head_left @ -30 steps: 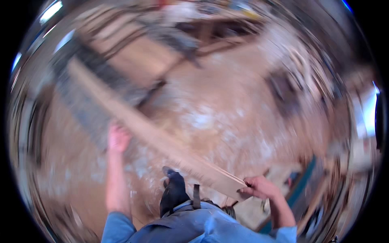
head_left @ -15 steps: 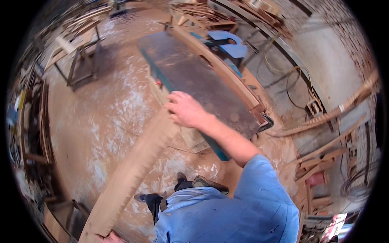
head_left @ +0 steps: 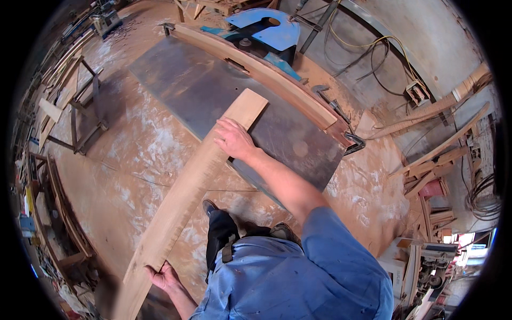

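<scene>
A long wooden board point(head_left: 184, 200) with one rough edge slants across the view. Its far end rests over the dark metal machine table point(head_left: 298, 141), and its near end runs off the lower edge of the picture. Around the board's right edge, lower down, my left hand point(head_left: 164, 276) is closed, thumb on top and fingers underneath. My right hand point(head_left: 234, 137) lies across the board near its far end, gripping it from above. A wooden fence point(head_left: 272, 82) with a slot in it runs along the back of the machine table.
Behind the fence sits a blue guard point(head_left: 266, 26). A clamp point(head_left: 354, 143) holds the fence's right end. A trestle with boards point(head_left: 74, 114) stands far left, a wood rack point(head_left: 66, 213) nearer left. A ribbed hose point(head_left: 426, 109) and offcuts point(head_left: 434, 170) lie right. Sawdust covers the floor.
The board's far end has come up over the machine table, with both hands still on it. My view has turned and moved closer to the table; my left hand now shows more fully.
</scene>
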A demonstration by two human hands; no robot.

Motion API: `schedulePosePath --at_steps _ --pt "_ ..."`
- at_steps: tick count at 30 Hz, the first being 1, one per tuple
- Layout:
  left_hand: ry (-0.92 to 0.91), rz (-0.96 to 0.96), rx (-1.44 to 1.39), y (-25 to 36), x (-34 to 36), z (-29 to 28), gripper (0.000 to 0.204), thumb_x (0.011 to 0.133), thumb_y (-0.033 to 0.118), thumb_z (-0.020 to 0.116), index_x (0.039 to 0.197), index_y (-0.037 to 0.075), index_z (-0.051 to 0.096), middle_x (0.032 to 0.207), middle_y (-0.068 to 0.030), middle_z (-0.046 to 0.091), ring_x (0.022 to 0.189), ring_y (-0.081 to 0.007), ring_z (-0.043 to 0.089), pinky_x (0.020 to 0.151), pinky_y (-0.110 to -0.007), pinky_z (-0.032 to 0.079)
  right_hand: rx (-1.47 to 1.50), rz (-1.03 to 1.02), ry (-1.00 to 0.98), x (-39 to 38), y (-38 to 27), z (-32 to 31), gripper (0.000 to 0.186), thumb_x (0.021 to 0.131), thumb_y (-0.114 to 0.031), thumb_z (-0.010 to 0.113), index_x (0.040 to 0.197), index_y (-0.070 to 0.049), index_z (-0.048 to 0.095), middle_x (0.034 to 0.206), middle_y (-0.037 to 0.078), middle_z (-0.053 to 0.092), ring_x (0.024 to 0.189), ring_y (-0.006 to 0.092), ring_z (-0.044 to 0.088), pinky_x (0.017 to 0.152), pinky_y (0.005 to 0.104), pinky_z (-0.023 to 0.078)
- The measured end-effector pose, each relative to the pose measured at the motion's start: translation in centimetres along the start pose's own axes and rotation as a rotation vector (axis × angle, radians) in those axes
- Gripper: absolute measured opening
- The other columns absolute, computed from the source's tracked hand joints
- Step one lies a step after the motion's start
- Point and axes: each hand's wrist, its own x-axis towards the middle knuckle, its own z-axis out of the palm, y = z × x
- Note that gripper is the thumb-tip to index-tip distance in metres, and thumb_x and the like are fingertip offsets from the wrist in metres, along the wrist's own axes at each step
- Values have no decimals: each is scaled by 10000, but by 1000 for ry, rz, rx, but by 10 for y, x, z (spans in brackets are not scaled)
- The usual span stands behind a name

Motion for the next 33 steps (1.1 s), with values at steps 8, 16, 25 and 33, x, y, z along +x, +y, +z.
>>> schedulePosePath --at_steps 8,16,25,33 --pt "225 -56 61 -57 22 33 424 939 129 649 1322 -30 561 1375 -179 579 1289 -318 539 1137 -508 392 -58 37 -36 33 60 -1 285 876 -221 634 1098 -49 683 1269 131 611 1296 318 494 1099 437 385" --pt "36 -174 69 -46 64 1 351 965 124 622 1271 -46 593 1320 -185 613 1235 -297 582 1076 -450 475 -58 -23 41 55 82 10 264 874 -203 638 1086 -50 677 1204 103 626 1268 299 511 1082 419 402" --pt "260 -16 109 -43 123 14 295 962 134 638 1197 -44 640 1253 -176 657 1155 -276 637 965 -392 556 -10 36 73 71 90 17 181 862 -181 642 990 -67 701 1137 87 652 1250 276 525 1080 394 412" --pt "307 -12 150 -35 131 9 288 956 144 654 1179 -38 651 1248 -181 659 1141 -266 645 962 -393 560 -56 34 57 81 87 18 207 878 -210 623 999 -58 693 1159 92 653 1265 278 519 1145 441 327"
